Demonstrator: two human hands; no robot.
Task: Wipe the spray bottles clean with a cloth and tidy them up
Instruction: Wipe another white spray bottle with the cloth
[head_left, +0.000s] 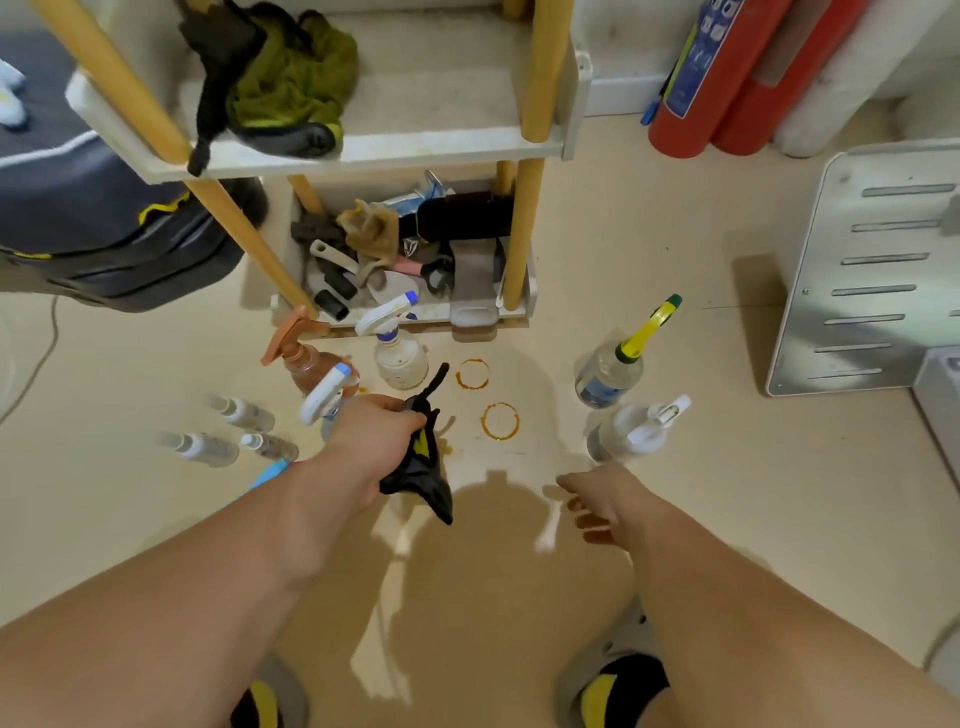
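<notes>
Left hand (382, 428): fingers curled round cloth (423, 470); bottle (328, 397) just beyond them. Right hand (602, 499): fingers loosely spread, holding nothing, above floor (727, 493).

A black cloth (421, 457) with a yellow patch hangs bunched in the left hand (374, 426) above spray bottles standing on the floor (623, 234). A brown bottle (306, 361) with an orange trigger stands beside a clear bottle (400, 356). A second clear bottle (327, 397) sits behind the hand, with three small mist bottles (244, 413) to the left. Well apart on the right, a yellow-triggered bottle (613, 371) stands near a white-triggered bottle (631, 434).
</notes>
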